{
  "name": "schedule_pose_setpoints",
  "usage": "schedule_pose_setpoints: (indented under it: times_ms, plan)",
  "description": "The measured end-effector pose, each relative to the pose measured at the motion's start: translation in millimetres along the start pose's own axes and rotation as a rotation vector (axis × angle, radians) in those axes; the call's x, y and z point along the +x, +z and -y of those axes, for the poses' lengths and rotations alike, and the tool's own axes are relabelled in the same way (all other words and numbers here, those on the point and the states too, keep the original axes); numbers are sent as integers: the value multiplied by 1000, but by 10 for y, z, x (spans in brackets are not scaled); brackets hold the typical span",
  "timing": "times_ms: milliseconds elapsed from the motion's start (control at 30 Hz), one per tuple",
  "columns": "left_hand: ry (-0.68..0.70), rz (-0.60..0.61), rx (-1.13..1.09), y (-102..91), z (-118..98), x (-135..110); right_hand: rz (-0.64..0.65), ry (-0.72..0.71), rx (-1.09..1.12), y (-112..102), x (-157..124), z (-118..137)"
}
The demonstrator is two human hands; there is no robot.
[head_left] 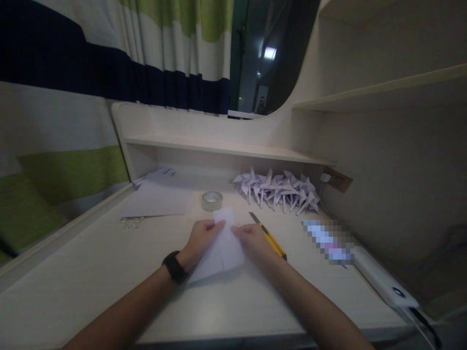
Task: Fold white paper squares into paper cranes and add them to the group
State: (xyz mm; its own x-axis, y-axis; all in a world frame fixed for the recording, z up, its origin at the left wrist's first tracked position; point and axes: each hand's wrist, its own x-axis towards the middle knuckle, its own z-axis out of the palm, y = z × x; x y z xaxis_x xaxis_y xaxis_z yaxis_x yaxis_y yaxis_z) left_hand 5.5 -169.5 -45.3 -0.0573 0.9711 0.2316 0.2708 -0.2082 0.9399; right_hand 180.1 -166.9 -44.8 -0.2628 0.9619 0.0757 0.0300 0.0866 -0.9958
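A white sheet of paper (229, 243) with a folded flap is held between my two hands, just above the desk. My left hand (202, 239), with a black watch on its wrist, pinches the paper's left edge, thumb on top. On the other edge my right hand (253, 240) grips it between thumb and fingers. A yellow utility knife (272, 239) lies right beside my right hand, its tip pointing away from me. Behind the paper sits a roll of clear tape (212, 201). The fingers under the paper are hidden.
Several white paper pinwheels (277, 187) are piled at the back right. A stack of white paper (158, 197) lies at the back left, small pale pieces (132, 222) before it. A blurred-out phone-like object (326, 241) and a white power strip (383, 279) line the right side.
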Motion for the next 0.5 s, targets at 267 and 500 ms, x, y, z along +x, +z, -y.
schedule_pose_setpoints:
  times_ms: [267, 500]
  plan:
    - [-18, -77, -86, -7, -76, -13, -47, 94, 82, 29, -6, 12]
    - [-90, -9, -202, 12, -47, -27, -103, 47, 204, 66, -4, 9]
